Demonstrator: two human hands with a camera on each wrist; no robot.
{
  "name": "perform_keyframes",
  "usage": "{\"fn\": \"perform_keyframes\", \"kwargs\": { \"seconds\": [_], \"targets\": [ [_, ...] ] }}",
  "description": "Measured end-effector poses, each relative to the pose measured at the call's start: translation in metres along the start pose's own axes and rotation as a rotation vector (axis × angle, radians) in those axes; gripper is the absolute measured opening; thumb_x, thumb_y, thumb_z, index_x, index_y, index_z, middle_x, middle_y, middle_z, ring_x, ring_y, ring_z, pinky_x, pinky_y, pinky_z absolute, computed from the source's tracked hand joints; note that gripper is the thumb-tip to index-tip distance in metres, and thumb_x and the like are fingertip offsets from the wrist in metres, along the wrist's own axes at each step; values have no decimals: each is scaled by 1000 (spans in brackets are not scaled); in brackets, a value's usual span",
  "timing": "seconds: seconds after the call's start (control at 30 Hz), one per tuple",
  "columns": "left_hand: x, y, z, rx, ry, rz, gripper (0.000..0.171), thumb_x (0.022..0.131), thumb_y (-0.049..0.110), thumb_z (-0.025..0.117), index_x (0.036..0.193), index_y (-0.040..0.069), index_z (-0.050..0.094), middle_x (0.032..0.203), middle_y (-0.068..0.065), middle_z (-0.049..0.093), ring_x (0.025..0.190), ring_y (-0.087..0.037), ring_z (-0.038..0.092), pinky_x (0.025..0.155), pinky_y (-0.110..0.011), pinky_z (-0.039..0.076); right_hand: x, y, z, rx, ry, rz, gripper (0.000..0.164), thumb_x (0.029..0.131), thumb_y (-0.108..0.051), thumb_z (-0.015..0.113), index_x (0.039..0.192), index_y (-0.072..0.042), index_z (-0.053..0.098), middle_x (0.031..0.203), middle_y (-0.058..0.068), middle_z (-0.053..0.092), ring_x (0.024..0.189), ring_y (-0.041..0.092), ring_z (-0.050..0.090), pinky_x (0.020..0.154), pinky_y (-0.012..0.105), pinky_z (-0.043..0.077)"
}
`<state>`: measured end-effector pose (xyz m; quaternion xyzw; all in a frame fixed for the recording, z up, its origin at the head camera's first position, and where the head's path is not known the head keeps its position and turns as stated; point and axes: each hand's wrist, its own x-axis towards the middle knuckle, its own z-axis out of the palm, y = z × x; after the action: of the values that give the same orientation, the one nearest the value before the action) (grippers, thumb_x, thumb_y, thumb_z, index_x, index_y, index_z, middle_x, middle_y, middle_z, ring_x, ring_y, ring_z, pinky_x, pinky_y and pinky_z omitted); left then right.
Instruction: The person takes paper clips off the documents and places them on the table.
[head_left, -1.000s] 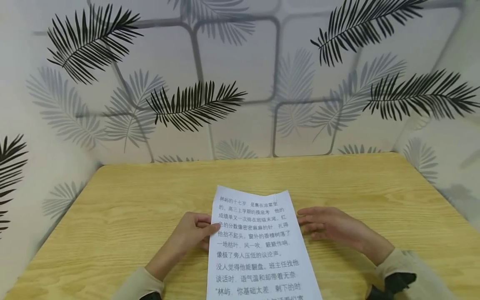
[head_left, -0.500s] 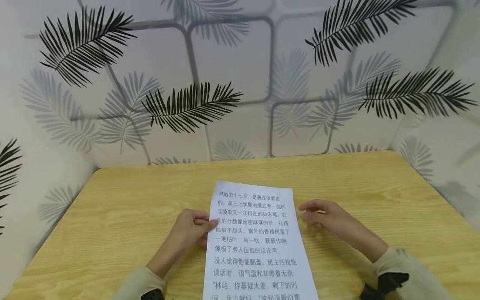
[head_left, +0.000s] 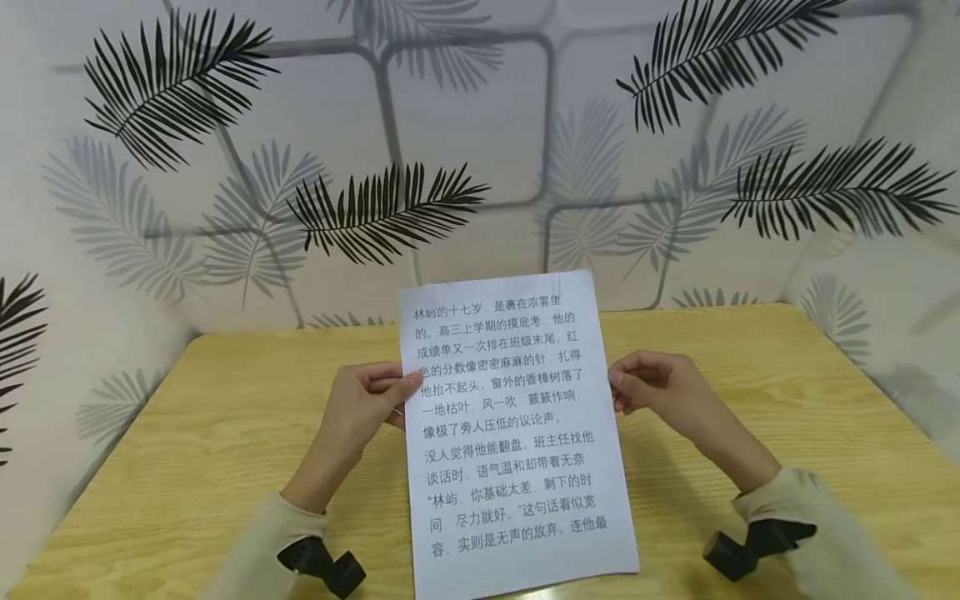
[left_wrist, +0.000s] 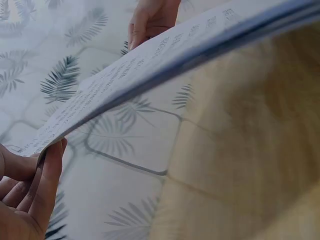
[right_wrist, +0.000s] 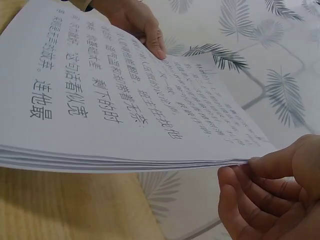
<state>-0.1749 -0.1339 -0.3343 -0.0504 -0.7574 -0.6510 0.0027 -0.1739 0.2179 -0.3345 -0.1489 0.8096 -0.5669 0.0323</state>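
Leaf-patterned wall [head_left: 472, 108] stands behind a wood-grain surface [head_left: 187, 450]; over it hangs a stack of printed sheets [head_left: 510, 442], left hand [head_left: 360, 404] pinching one side edge, right hand [head_left: 671, 392] pinching the other between thumb and fingers.

Left arm [head_left: 258, 550] and right arm [head_left: 813, 533]: both enter low in the head view and slant upward and inward. Left hand [head_left: 363, 404]: pinching, thumb [head_left: 405, 388] on the near side, fingers bent behind. Right hand [head_left: 667, 387]: pinching likewise; the right wrist view shows its thumb above and its fingers curled beneath. Hands are roughly level, well apart, thumbs pointing toward each other.
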Motion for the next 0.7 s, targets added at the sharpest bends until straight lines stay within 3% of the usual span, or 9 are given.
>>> {"fn": "perform_keyframes", "kwargs": {
  "seconds": [0.17, 0.37, 0.53, 0.7],
  "targets": [
    [2, 12, 1, 14, 16, 63, 23, 90, 5, 68, 105, -13, 67, 87, -21, 72, 61, -17, 69, 55, -30, 57, 4, -17, -1, 8, 48, -25, 24, 97, -8, 59, 109, 13, 60, 86, 10, 69, 71, 16, 66, 68, 33, 58],
    [2, 10, 3, 12, -58, 114, 21, 91, 4, 66, 104, -12, 67, 88, -21, 72, 63, -19, 69, 57, -32, 58, 2, -20, 1, -31, 108, -56, 20, 93, -6, 64, 103, 11, 62, 84, 13, 70, 65, 19, 66, 64, 34, 58],
    [4, 8, 3, 26, -120, 150, 19, 93, 6, 64, 104, -10, 68, 88, -20, 72, 65, -21, 70, 61, -34, 58, 0, -20, -2, -20, 109, -80, 18, 93, -6, 63, 101, 11, 62, 80, 4, 72, 64, 19, 67, 63, 32, 58],
    [4, 5, 2, 80, -77, 176, 17, 91, 5, 66, 99, -10, 69, 84, -20, 72, 61, -20, 69, 59, -32, 57, 0, -21, -5, -16, 91, -64, 19, 93, -6, 64, 101, 11, 62, 79, 3, 72, 65, 21, 68, 64, 34, 58]
  ]
}}
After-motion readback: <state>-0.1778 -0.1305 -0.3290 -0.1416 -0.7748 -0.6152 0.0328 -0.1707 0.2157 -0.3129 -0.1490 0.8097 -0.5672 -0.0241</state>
